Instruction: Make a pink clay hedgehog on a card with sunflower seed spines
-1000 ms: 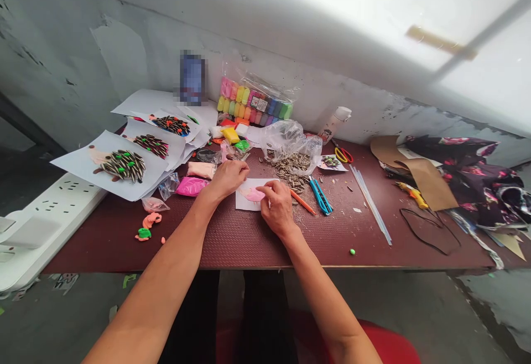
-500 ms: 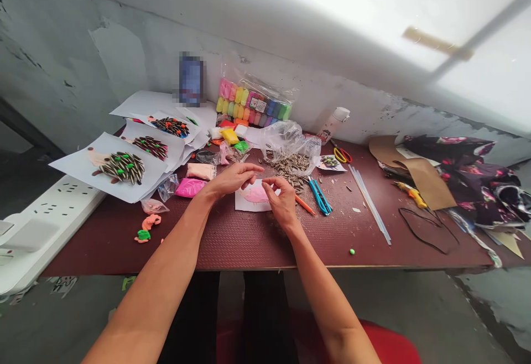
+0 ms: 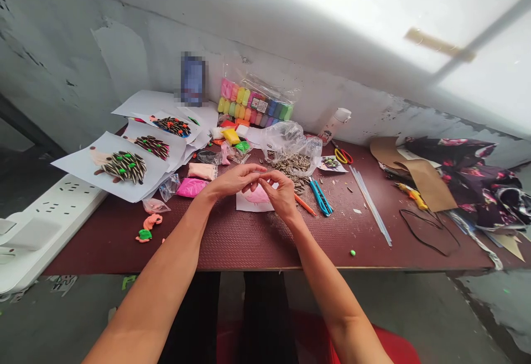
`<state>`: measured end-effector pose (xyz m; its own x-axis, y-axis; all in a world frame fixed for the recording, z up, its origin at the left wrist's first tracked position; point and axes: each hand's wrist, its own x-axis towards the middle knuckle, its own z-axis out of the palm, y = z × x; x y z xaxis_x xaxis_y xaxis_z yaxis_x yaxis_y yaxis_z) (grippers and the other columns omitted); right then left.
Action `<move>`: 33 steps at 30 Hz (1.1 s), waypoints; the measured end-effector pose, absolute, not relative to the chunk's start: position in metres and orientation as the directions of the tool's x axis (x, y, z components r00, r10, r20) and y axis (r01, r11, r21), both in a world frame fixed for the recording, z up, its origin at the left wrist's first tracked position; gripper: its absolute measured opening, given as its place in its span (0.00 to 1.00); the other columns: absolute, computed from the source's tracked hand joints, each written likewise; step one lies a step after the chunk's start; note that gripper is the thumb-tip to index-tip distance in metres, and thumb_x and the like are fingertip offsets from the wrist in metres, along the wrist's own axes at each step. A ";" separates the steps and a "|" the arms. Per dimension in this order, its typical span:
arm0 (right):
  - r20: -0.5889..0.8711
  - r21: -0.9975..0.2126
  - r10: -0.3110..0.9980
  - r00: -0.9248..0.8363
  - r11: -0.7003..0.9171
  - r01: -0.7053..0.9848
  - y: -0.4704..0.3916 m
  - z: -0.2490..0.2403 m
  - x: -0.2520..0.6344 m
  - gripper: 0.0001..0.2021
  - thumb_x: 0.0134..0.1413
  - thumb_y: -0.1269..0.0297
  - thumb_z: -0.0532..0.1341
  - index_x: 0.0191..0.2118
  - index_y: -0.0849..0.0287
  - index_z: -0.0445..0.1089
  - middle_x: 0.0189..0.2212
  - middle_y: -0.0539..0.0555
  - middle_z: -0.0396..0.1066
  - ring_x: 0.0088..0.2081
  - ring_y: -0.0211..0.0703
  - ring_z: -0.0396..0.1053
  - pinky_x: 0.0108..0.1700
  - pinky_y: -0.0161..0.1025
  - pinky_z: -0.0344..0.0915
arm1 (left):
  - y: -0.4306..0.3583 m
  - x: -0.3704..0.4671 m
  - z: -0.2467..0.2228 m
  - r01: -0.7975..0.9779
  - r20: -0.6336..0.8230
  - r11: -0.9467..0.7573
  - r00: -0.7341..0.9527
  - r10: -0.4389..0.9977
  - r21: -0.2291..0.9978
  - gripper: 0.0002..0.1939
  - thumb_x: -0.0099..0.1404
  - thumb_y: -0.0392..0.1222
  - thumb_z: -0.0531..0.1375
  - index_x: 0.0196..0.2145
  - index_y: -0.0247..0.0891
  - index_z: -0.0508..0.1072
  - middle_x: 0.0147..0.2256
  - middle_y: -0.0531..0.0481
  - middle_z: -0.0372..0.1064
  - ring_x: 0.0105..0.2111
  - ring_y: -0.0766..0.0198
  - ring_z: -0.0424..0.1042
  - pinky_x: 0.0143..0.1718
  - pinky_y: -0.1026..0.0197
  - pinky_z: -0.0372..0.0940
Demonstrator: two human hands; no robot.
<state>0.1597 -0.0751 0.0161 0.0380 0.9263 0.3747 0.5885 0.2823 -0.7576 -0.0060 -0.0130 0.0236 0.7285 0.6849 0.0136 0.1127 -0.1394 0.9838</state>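
My left hand (image 3: 230, 180) and my right hand (image 3: 284, 193) are lifted a little above a small white card (image 3: 248, 204) that carries a flat pink clay shape (image 3: 258, 195). Their fingertips meet over the card and pinch a tiny dark thing that looks like a sunflower seed (image 3: 266, 171); it is too small to be sure. Just behind the hands lies a heap of striped sunflower seeds (image 3: 293, 165) spilling from a clear plastic bag (image 3: 290, 138). All of this rests on a dark red table (image 3: 249, 242).
White sheets with seed-covered hedgehog figures (image 3: 123, 166) lie at the left. Clay packs (image 3: 255, 104), pink clay (image 3: 191, 186), blue cutters (image 3: 320, 196), an orange pen (image 3: 305, 204), scissors (image 3: 343, 155), glue sticks (image 3: 370, 203), cardboard (image 3: 427, 181) and a power strip (image 3: 50, 214) surround the hands.
Both hands have lifted off the card and come together, fingertips now touching above the pink clay. A second ago the right hand pressed on the clay and the left was closed beside the card.
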 end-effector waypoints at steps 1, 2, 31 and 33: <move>0.388 -0.738 0.921 0.028 0.292 0.608 -0.074 0.017 0.159 0.07 0.58 0.63 0.63 0.31 0.56 0.77 0.29 0.50 0.73 0.31 0.39 0.66 0.38 0.37 0.64 | -0.013 -0.006 0.024 0.115 0.018 -0.146 0.724 0.690 0.982 0.23 0.69 0.49 0.54 0.55 0.30 0.70 0.24 0.54 0.66 0.23 0.69 0.63 0.24 0.66 0.59; 0.400 -0.718 0.916 0.022 0.299 0.628 -0.074 0.017 0.158 0.07 0.58 0.64 0.62 0.30 0.56 0.76 0.28 0.50 0.72 0.31 0.39 0.66 0.38 0.37 0.64 | -0.013 -0.006 0.024 0.119 0.021 -0.153 0.720 0.693 0.981 0.23 0.69 0.49 0.54 0.54 0.30 0.70 0.24 0.54 0.65 0.23 0.68 0.63 0.24 0.66 0.59; 0.299 -0.568 0.951 -0.078 0.243 0.786 -0.081 -0.006 0.167 0.05 0.60 0.66 0.64 0.34 0.56 0.79 0.31 0.52 0.73 0.35 0.41 0.67 0.41 0.38 0.59 | -0.001 -0.006 0.017 0.067 0.032 -0.067 0.429 0.903 0.996 0.09 0.65 0.40 0.59 0.35 0.31 0.76 0.22 0.52 0.70 0.18 0.73 0.60 0.20 0.69 0.55; 0.294 -0.512 0.952 -0.089 0.235 0.826 -0.081 -0.007 0.166 0.06 0.61 0.66 0.64 0.37 0.55 0.81 0.33 0.53 0.73 0.37 0.43 0.68 0.43 0.40 0.58 | -0.001 -0.006 0.017 0.074 0.024 -0.062 0.431 0.902 0.995 0.09 0.64 0.40 0.59 0.34 0.31 0.76 0.22 0.52 0.70 0.18 0.73 0.59 0.19 0.69 0.54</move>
<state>0.1661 -0.0811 -0.0070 -0.0888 0.9516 0.2943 0.8264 0.2353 -0.5115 -0.0061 -0.0011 0.0166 0.4314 0.9018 0.0244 0.0741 -0.0623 0.9953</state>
